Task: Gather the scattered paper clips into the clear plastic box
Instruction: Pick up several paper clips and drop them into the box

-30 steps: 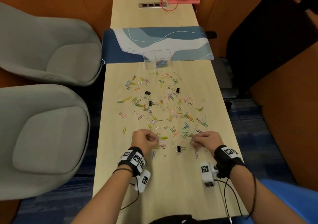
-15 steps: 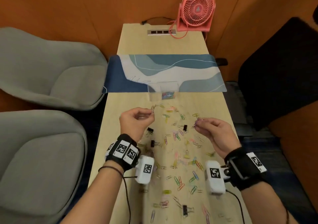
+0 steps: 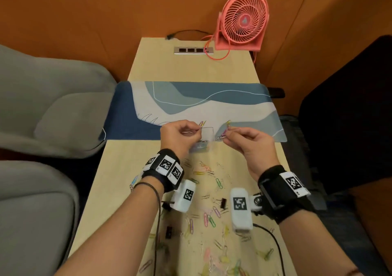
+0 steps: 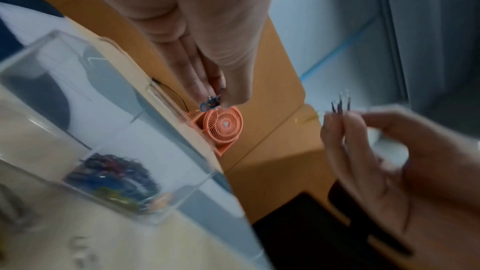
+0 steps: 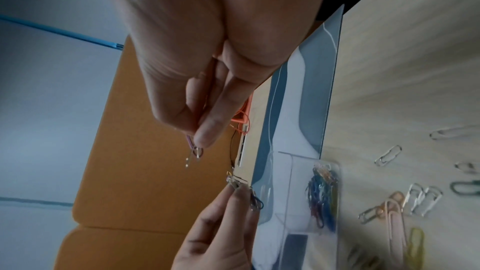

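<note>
We see no brand name or legible word anywhere; the only markings are black-and-white square code tags on the wristbands and on the white camera housings strapped below each wrist. Both hands hang above the clear plastic box, which stands at the near edge of a blue-and-grey desk mat with a small heap of coloured clips in its bottom. The left hand has its fingers curled and pinches a few paper clips at its fingertips, just left of the box; the right hand likewise pinches a small bunch of clips between thumb and forefinger, just right of it. Scattered paper clips in pink, yellow, green, purple and bare metal lie across the pale wood table beneath the forearms, with a few black binder clips among them. At the far end of the table we see a coral-pink desk fan with its cord trailing beside a recessed socket strip. Orange walls close in the booth, grey upholstered seats line the left side and a dark chair stands to the right.
</note>
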`<move>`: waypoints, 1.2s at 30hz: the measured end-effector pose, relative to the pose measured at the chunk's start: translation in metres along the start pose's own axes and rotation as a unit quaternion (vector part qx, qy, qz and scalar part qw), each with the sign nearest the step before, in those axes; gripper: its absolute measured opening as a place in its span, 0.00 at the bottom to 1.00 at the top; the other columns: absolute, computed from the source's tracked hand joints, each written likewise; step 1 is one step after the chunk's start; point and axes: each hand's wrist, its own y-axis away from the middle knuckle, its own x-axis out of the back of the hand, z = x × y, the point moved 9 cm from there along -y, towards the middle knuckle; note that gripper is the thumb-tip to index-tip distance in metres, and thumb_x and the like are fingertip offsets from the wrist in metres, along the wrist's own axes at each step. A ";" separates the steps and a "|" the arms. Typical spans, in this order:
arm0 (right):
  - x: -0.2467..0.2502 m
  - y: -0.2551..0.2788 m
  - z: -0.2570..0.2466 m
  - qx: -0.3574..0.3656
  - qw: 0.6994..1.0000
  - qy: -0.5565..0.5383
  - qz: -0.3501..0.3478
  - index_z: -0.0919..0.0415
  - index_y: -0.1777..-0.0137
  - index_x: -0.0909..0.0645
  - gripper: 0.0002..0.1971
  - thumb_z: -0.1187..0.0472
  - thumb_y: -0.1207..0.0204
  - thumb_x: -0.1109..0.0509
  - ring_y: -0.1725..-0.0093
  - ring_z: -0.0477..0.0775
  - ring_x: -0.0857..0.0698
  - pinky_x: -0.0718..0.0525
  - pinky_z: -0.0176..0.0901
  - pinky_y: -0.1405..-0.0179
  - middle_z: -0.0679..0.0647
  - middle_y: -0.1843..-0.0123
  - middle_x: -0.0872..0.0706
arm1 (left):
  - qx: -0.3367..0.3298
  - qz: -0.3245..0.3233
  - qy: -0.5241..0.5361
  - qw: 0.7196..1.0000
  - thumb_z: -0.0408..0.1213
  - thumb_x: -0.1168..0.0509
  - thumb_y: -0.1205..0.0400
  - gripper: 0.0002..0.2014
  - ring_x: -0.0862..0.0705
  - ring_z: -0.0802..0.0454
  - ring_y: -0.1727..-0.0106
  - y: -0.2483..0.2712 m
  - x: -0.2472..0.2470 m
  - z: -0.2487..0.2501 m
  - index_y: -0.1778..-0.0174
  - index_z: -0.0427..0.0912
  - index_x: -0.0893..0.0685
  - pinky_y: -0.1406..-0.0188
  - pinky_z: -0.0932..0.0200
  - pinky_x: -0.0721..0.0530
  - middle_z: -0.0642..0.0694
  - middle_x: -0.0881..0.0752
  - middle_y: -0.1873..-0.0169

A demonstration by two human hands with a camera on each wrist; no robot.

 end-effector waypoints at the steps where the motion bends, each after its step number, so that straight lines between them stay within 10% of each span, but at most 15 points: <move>1: 0.002 -0.008 0.002 0.000 1.000 0.006 0.005 0.79 0.53 0.16 0.08 0.76 0.32 0.24 0.56 0.58 0.11 0.11 0.38 0.56 0.67 0.53 0.10 | -0.004 -0.012 -0.019 1.000 0.23 0.23 0.29 0.05 0.12 0.57 0.66 -0.005 -0.006 -0.004 0.62 0.36 0.08 0.57 0.65 0.13 0.45 0.08 0.64; 11: -0.001 -0.049 0.011 0.100 0.968 0.226 0.037 0.64 0.59 0.10 0.04 0.69 0.34 0.20 0.59 0.49 0.09 0.12 0.37 0.53 0.53 0.62 0.08 | -0.060 -0.067 -0.201 0.975 0.38 0.23 0.25 0.06 0.12 0.62 0.59 -0.011 -0.021 -0.021 0.53 0.45 0.07 0.45 0.60 0.13 0.54 0.08 0.60; 16: -0.044 -0.058 0.013 0.211 0.874 0.436 -0.031 0.58 0.61 0.09 0.03 0.65 0.33 0.22 0.65 0.41 0.12 0.15 0.28 0.57 0.47 0.64 0.09 | -0.123 -0.055 -0.265 0.955 0.43 0.27 0.22 0.07 0.12 0.57 0.54 -0.006 -0.011 -0.009 0.52 0.47 0.07 0.42 0.55 0.15 0.53 0.07 0.57; 23: -0.076 -0.067 0.034 0.233 0.752 0.607 -0.107 0.60 0.52 0.10 0.09 0.65 0.31 0.28 0.57 0.52 0.14 0.16 0.42 0.48 0.54 0.56 0.10 | -0.187 -0.054 -0.305 0.932 0.41 0.27 0.22 0.04 0.18 0.56 0.52 0.019 0.013 -0.010 0.56 0.47 0.08 0.47 0.62 0.22 0.55 0.09 0.58; 31: -0.082 -0.031 0.016 0.223 0.742 0.622 -0.110 0.58 0.48 0.10 0.13 0.64 0.30 0.31 0.54 0.52 0.13 0.17 0.42 0.42 0.54 0.53 0.09 | -0.166 -0.150 -0.312 0.923 0.44 0.28 0.22 0.05 0.21 0.52 0.50 0.086 0.023 -0.032 0.56 0.48 0.09 0.48 0.57 0.24 0.53 0.14 0.58; 36: -0.048 0.059 0.019 0.191 0.795 0.564 -0.114 0.59 0.52 0.09 0.10 0.67 0.30 0.28 0.59 0.48 0.12 0.14 0.41 0.48 0.53 0.55 0.08 | -0.112 -0.225 -0.330 0.910 0.45 0.29 0.22 0.05 0.22 0.53 0.48 0.153 0.036 -0.051 0.55 0.51 0.09 0.44 0.51 0.22 0.54 0.16 0.55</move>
